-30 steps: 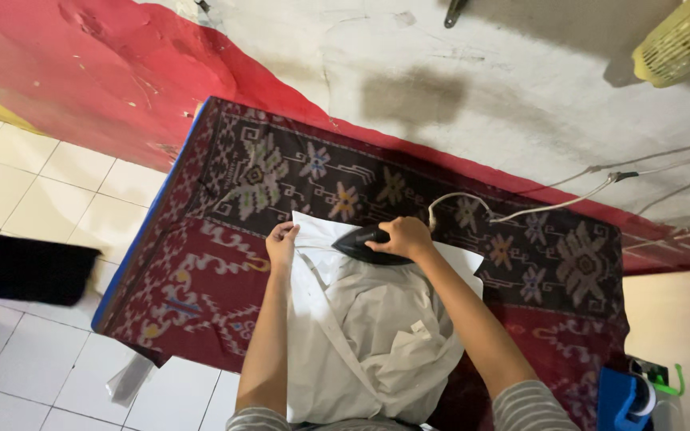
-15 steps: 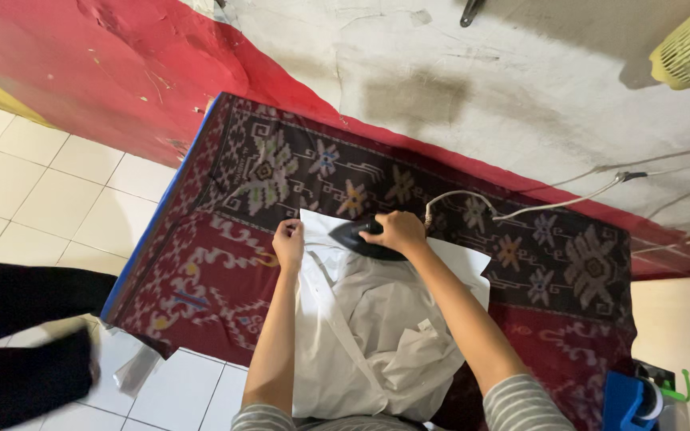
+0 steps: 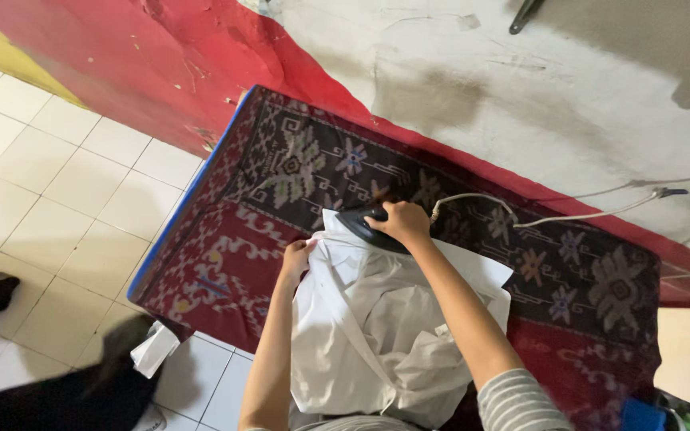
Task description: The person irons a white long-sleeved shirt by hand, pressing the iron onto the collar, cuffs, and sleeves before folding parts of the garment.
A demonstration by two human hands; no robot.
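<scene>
Both arms reach forward, left hand (image 3: 295, 257) and right hand (image 3: 403, 221) closed.

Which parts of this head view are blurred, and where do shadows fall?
Head view: a dark shape at the lower left is smeared by motion; the white shirt, the black iron and both hands, left hand and right hand, are sharp; a soft dark shadow lies on the white wall; no glare.

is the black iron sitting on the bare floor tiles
No, the right hand presses the black iron onto the white shirt on the patterned red cloth.

Patterned cloth (image 3: 584, 295) lies free rightward (white cord (image 3: 481, 198) crosses behind iron (image 3: 369, 227)).
</scene>
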